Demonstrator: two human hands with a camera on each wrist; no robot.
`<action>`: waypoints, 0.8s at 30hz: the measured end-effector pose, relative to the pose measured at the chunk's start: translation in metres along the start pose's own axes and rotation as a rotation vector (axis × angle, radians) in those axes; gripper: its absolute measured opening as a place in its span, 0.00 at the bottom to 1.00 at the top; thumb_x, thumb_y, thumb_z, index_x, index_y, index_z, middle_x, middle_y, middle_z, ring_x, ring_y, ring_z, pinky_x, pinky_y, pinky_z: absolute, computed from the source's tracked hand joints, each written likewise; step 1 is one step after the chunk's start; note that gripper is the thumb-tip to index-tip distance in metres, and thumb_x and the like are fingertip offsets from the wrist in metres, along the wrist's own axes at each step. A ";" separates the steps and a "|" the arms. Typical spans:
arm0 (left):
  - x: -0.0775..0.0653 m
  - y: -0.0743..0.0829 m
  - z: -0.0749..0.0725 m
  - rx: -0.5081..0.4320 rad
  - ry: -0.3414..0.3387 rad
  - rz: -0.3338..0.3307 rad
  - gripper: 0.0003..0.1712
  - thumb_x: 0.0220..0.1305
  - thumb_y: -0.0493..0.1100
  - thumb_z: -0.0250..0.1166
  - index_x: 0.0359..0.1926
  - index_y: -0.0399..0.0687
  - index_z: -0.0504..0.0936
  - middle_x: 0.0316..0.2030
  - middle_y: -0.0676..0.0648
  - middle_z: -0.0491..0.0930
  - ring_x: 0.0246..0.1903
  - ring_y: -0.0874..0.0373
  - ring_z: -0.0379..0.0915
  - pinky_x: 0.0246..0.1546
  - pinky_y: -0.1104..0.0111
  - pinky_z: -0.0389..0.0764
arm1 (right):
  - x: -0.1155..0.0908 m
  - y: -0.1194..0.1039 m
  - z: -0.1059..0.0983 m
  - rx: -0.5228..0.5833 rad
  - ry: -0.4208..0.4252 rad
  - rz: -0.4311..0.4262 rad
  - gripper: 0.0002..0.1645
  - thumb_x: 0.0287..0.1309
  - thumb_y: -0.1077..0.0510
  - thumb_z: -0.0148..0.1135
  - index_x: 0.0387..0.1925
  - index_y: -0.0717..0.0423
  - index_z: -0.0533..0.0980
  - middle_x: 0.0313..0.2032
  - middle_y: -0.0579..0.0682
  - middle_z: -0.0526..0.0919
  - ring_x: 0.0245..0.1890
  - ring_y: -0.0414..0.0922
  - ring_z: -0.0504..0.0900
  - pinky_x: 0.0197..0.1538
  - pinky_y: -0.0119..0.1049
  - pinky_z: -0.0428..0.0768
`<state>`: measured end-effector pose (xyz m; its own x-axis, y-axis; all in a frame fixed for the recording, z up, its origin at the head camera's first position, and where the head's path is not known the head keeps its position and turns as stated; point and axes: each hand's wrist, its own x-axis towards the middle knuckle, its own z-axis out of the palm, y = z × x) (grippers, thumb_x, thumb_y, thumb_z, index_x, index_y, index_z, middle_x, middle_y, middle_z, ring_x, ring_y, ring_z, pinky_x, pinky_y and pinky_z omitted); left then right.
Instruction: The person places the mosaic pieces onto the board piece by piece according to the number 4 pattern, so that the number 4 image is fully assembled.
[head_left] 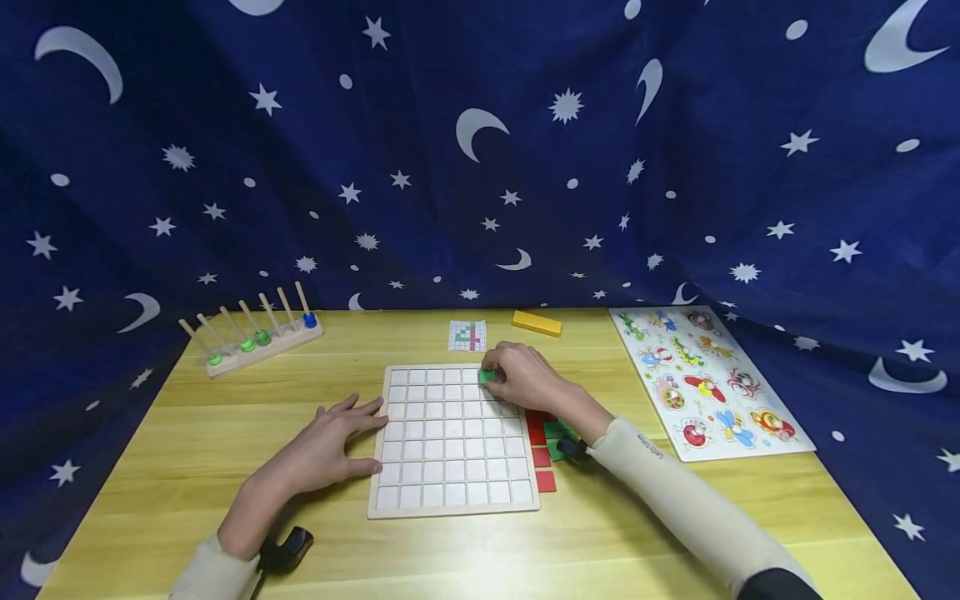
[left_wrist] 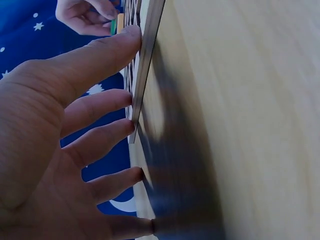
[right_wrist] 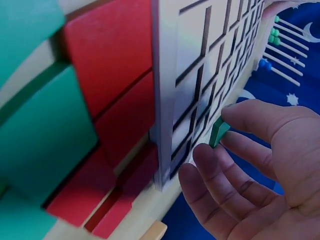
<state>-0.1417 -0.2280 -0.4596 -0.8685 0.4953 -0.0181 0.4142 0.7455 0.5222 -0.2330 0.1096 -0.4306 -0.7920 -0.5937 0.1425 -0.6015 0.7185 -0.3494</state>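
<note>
A wooden grid board [head_left: 454, 510] with rows of white square cells lies flat on the table. My right hand [head_left: 525, 377] pinches a green square tile [right_wrist: 218, 132] between thumb and fingers, close over the board's far row, right of the middle. My left hand [head_left: 326, 446] rests along the board's left edge, its fingers spread and the thumb [left_wrist: 100, 62] against the rim. To the board's right, partly under my right wrist, lie several loose red tiles [right_wrist: 112, 50] and green tiles [right_wrist: 55, 120].
Behind the board are a small pattern card [head_left: 467, 336] with a coloured grid and a yellow block [head_left: 537, 323]. A peg rack [head_left: 266, 350] with green and blue rings stands at the far left. An animal picture board [head_left: 708, 379] lies at the right. A starry curtain [head_left: 420, 217] hangs behind.
</note>
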 end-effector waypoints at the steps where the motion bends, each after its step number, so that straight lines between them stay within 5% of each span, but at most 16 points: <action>1: 0.000 0.000 0.000 -0.001 0.003 0.001 0.37 0.54 0.54 0.77 0.64 0.49 0.80 0.71 0.44 0.66 0.71 0.31 0.51 0.58 0.23 0.47 | 0.002 -0.001 0.001 -0.001 -0.007 -0.001 0.10 0.56 0.60 0.72 0.40 0.57 0.85 0.33 0.49 0.81 0.28 0.40 0.73 0.34 0.35 0.75; 24: -0.001 -0.002 0.002 -0.031 0.008 0.003 0.37 0.54 0.52 0.78 0.64 0.47 0.80 0.71 0.44 0.65 0.72 0.32 0.49 0.58 0.23 0.42 | 0.030 -0.006 0.012 -0.026 -0.094 -0.023 0.07 0.57 0.61 0.73 0.39 0.54 0.86 0.35 0.48 0.83 0.35 0.42 0.78 0.36 0.38 0.78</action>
<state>-0.1408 -0.2291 -0.4627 -0.8694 0.4940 -0.0094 0.4087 0.7296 0.5483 -0.2515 0.0830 -0.4348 -0.7653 -0.6406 0.0622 -0.6228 0.7128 -0.3225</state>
